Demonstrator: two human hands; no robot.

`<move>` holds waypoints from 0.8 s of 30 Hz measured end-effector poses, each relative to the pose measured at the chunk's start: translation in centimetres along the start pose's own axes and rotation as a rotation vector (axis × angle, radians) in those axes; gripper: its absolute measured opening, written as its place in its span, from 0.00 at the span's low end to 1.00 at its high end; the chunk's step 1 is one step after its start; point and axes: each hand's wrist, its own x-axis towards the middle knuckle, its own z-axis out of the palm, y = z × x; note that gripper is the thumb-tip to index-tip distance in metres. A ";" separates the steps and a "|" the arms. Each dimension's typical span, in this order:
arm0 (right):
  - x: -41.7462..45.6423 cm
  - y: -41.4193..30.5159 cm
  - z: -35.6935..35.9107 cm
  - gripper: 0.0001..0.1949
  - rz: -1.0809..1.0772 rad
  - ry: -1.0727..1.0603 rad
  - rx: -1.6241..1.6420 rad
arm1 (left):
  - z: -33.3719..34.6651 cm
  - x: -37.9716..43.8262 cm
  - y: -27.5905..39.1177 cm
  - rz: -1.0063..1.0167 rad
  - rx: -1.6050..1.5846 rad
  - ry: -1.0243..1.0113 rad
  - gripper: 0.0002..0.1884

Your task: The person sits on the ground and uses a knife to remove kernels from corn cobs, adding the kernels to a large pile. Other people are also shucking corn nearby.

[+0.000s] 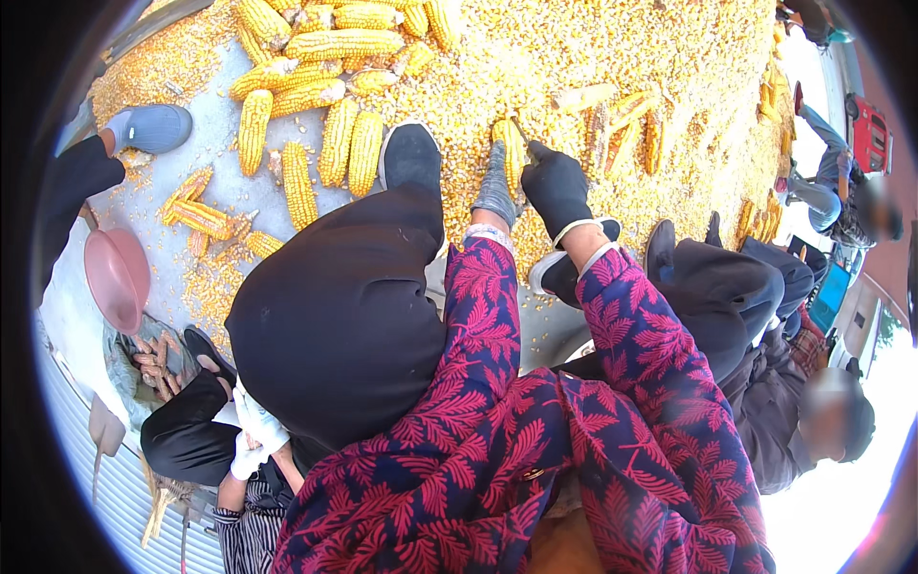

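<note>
My left hand [495, 188], in a grey glove, grips a yellow corn cob [510, 149] held upright over loose kernels. My right hand [556, 184], in a black glove, is closed around a thin dark tool [519, 130], whose far end meets the cob's upper right side. The tool's exact kind cannot be told. Beyond and around both hands spreads a thick layer of corn kernels [667, 57]. To the right of my right hand lie several partly stripped cobs [622, 129]. Full cobs [344, 44] are heaped at the upper left, and more lie beside my shoe [412, 154].
At the left are a pink plastic basin [118, 280], a sack with stripped cobs [154, 366] and a person's blue shoe [154, 129]. A white-gloved person sits at lower left. Other people sit close on the right. A red vehicle [871, 133] stands farther off.
</note>
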 end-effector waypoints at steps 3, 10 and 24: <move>0.8 3.9 1.4 0.21 -0.077 0.068 0.333 | -0.6 1.4 0.2 0.001 -0.201 -0.040 0.27; -8.7 6.9 -2.2 0.21 0.046 -0.051 0.855 | -0.9 1.7 1.4 -0.100 -0.178 0.002 0.20; -20.0 6.1 -5.2 0.22 0.121 0.000 0.750 | 0.1 -1.7 1.2 -0.114 -0.100 0.074 0.20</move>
